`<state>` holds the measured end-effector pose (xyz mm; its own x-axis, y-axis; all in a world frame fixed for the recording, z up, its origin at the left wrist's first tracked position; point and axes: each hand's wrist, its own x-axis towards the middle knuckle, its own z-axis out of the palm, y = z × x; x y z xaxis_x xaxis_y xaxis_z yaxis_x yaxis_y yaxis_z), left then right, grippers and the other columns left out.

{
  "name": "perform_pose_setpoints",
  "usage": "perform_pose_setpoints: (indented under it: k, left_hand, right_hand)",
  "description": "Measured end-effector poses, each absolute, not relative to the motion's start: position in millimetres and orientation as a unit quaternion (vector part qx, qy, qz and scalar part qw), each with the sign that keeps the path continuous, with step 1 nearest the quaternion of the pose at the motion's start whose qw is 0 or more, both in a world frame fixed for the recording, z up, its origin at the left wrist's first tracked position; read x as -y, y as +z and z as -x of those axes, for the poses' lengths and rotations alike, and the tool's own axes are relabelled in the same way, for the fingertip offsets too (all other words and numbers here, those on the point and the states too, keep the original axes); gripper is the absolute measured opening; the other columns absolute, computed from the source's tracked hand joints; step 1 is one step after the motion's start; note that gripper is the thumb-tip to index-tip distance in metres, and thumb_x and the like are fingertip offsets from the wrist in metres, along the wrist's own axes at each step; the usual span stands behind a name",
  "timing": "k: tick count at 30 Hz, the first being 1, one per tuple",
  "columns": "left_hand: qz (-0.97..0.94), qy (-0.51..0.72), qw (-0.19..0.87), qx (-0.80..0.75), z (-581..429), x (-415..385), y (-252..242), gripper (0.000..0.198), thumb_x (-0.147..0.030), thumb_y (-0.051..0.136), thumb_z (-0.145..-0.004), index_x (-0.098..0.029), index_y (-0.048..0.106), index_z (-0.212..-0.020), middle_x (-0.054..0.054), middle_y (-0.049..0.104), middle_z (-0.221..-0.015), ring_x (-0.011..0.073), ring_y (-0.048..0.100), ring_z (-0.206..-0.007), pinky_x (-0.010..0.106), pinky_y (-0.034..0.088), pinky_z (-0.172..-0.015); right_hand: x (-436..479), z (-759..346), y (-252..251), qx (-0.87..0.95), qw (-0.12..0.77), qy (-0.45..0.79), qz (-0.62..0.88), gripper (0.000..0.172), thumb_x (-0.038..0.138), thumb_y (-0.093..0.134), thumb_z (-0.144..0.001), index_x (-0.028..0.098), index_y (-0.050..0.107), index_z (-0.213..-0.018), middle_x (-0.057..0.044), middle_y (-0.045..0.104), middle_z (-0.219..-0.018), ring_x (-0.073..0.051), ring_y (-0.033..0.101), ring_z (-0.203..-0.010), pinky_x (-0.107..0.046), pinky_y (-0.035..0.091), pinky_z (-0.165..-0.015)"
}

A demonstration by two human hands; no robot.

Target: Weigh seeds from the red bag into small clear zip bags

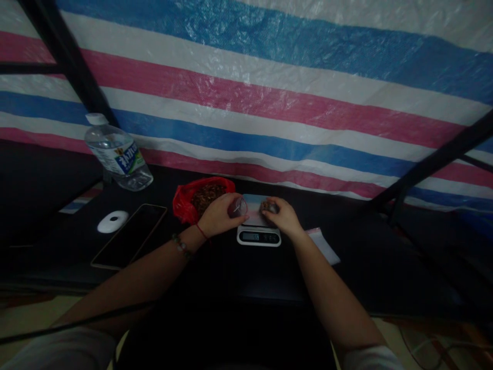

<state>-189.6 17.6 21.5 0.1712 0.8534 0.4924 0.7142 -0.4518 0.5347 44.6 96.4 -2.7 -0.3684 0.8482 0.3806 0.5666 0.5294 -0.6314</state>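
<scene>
A small digital scale (258, 236) sits on the dark table in front of me. My left hand (219, 215) is closed round a small clear cup (238, 207) tipped over the scale's platform. My right hand (280, 216) is closed on a small clump of brown material (269, 206) at the right of the platform. A clear plastic bag (252, 205) lies on the scale between both hands. Just behind my left hand stands a red plastic bag (185, 201) open on a heap of brown dried bits (207, 195).
A water bottle (116, 154) stands at the back left. A white oval object (112, 221) and a dark phone (130, 235) lie left of my arm. Small clear zip bags (324, 245) lie right of the scale. Striped tarp (269, 92) and black frame bars back the table.
</scene>
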Motion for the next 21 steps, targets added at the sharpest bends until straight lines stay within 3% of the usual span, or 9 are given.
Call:
perform_pose_setpoints:
  k: [10,15,21]
  left_hand:
    - [-0.787,0.366,0.099,-0.486,178,-14,17,0.061,-0.046,0.073,-0.068,-0.017,0.056,-0.119,0.013,0.064,-0.115,0.0273,0.062,-0.105,0.042,0.050,-0.092]
    - [-0.787,0.369,0.132,-0.476,174,-11,20,0.060,-0.047,0.073,-0.069,-0.016,0.056,-0.117,0.013,0.065,-0.112,0.0268,0.062,-0.102,0.041,0.050,-0.089]
    - [-0.771,0.390,0.165,-0.476,171,-9,22,0.055,-0.044,0.072,-0.069,-0.016,0.056,-0.113,0.011,0.066,-0.107,0.0247,0.064,-0.095,0.038,0.051,-0.083]
  right_hand:
    - [-62,-32,11,0.749,0.431,0.399,0.309,0.053,0.024,0.073,-0.070,0.024,0.054,-0.120,-0.008,0.063,-0.110,-0.020,0.065,-0.095,-0.036,0.055,-0.081]
    - [-56,-26,11,0.728,0.425,0.455,0.287,0.036,0.031,0.076,-0.070,0.022,0.063,-0.103,-0.007,0.067,-0.106,-0.021,0.066,-0.095,-0.037,0.054,-0.084]
    - [-53,-26,16,0.730,0.450,0.440,0.265,0.037,0.033,0.071,-0.076,0.029,0.065,-0.112,-0.006,0.064,-0.118,-0.023,0.060,-0.109,-0.041,0.051,-0.092]
